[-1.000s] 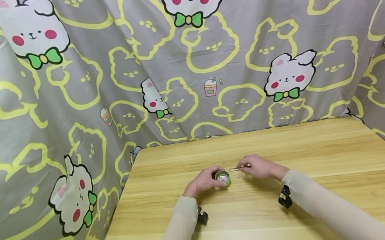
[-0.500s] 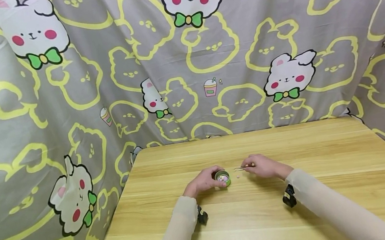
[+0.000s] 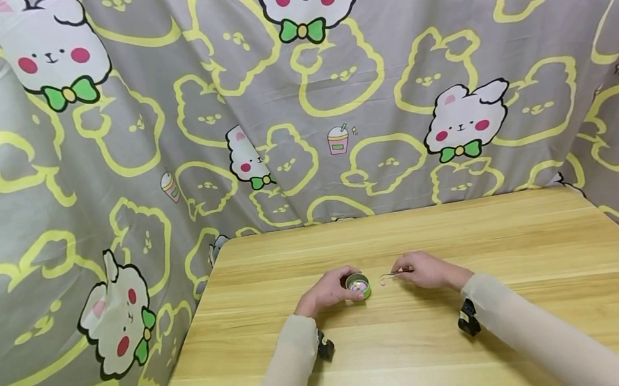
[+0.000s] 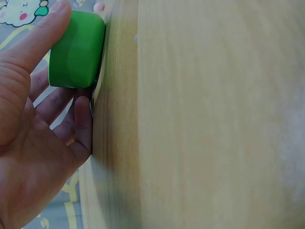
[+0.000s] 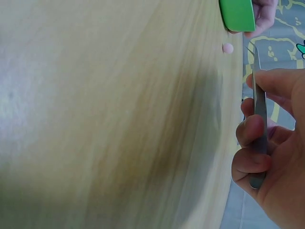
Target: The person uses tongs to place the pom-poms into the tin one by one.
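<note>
My left hand (image 3: 328, 289) grips a small round green tin (image 4: 78, 50), thumb on the near side and fingers around the far side. Inside the tin, small pale pink, white and yellowish pieces (image 3: 358, 287) show, too small to tell apart. On the table just right of the tin lies a tiny pink bead-like ball (image 5: 228, 48). My right hand (image 3: 424, 269) holds a pair of metal tweezers (image 5: 260, 107) with fine curved tips pointing left. Those tips are close to the pink ball in the head view; whether they touch it, I cannot tell.
Under both hands spreads a light wooden table (image 3: 400, 362). Behind it and along its sides hangs a grey curtain (image 3: 284, 177) with yellow outlines and cartoon animals. A black wrist camera (image 3: 467, 318) sits below the right wrist.
My right hand has shifted right, away from the tin, and the tweezer tips have come down from beside its rim towards the pink ball. The left hand and tin have stayed put.
</note>
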Tool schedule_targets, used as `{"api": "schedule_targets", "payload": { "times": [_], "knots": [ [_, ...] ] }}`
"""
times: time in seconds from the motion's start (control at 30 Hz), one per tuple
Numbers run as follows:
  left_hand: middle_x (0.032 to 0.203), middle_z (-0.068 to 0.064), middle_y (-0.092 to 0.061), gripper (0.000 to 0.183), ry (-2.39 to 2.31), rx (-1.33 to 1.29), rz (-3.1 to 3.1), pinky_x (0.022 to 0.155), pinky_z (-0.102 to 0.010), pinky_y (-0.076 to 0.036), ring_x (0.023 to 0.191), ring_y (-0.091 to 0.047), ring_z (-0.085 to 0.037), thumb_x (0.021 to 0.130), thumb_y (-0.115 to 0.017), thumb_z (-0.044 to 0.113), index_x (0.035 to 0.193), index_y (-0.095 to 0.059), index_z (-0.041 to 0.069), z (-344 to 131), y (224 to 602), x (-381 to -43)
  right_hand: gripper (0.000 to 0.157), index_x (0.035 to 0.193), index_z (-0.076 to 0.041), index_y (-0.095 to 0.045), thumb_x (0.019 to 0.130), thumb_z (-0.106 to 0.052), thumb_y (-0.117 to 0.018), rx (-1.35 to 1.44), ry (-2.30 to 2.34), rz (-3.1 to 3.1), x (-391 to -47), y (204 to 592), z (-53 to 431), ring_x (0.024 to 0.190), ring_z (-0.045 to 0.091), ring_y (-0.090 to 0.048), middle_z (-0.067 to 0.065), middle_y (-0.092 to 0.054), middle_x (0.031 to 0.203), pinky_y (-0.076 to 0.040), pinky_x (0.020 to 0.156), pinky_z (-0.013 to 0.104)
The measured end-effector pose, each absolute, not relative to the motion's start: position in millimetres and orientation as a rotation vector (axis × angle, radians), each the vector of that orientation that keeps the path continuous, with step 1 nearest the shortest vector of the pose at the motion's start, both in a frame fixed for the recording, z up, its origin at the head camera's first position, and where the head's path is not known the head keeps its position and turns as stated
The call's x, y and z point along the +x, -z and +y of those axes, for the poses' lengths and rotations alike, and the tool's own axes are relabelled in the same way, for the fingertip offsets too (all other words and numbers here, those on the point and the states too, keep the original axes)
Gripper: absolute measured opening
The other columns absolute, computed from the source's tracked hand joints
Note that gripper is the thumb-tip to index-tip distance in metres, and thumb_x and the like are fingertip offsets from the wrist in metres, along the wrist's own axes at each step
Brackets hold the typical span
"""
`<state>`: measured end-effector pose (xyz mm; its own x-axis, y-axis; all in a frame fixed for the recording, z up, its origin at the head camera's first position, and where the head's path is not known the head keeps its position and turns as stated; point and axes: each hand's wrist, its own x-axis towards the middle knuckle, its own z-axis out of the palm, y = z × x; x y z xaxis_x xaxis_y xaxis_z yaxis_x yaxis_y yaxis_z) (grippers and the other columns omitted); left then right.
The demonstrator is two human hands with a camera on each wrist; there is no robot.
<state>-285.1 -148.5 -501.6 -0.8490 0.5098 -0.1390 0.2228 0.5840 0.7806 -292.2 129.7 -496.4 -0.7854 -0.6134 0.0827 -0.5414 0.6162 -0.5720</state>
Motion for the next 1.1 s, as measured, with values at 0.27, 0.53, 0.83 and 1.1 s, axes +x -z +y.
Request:
{"api": "schedule_targets", "payload": {
  "times": [0.27, 0.53, 0.83, 1.1],
  "knots": [
    [0.109, 0.005, -0.06, 0.05, -1.156, 0.604, 2.457, 0.088, -0.028, -0.042, 0.099, -0.055, -0.009, 0.08, -0.078, 0.024, 0.125, -0.057, 0.017, -149, 500, -285, 0.015, 0.103, -0.011, -0.07, 0.093, -0.012, -0.059, -1.002, 0.871, 2.721, -292, 498, 130, 0.074, 0.011, -0.049, -0.005, -0.058, 0.089, -0.04, 0.065, 0.03],
    [0.109, 0.004, -0.06, 0.05, -1.168, 0.601, 2.446, 0.087, -0.028, -0.043, 0.098, -0.055, -0.009, 0.08, -0.077, 0.023, 0.125, -0.057, 0.016, -148, 501, -286, 0.014, 0.101, -0.01, -0.071, 0.092, -0.012, -0.06, -1.06, 0.836, 2.731, -294, 502, 129, 0.076, 0.011, -0.05, -0.005, -0.057, 0.087, -0.041, 0.066, 0.031],
    [0.112, 0.0, -0.06, 0.051, -1.155, 0.649, 2.457, 0.088, -0.028, -0.043, 0.099, -0.054, -0.01, 0.081, -0.077, 0.023, 0.126, -0.056, 0.013, -149, 501, -285, 0.014, 0.1, -0.01, -0.071, 0.09, -0.012, -0.062, -1.055, 0.808, 2.743, -296, 507, 129, 0.075, 0.011, -0.049, -0.005, -0.055, 0.084, -0.04, 0.066, 0.031],
    [0.111, 0.001, -0.06, 0.05, -1.148, 0.646, 2.46, 0.087, -0.028, -0.043, 0.098, -0.054, -0.01, 0.081, -0.076, 0.024, 0.126, -0.056, 0.014, -149, 500, -284, 0.015, 0.102, -0.009, -0.071, 0.091, -0.013, -0.061, -1.064, 0.8, 2.731, -297, 508, 128, 0.074, 0.011, -0.049, -0.005, -0.056, 0.085, -0.04, 0.065, 0.031]
  ]
}}
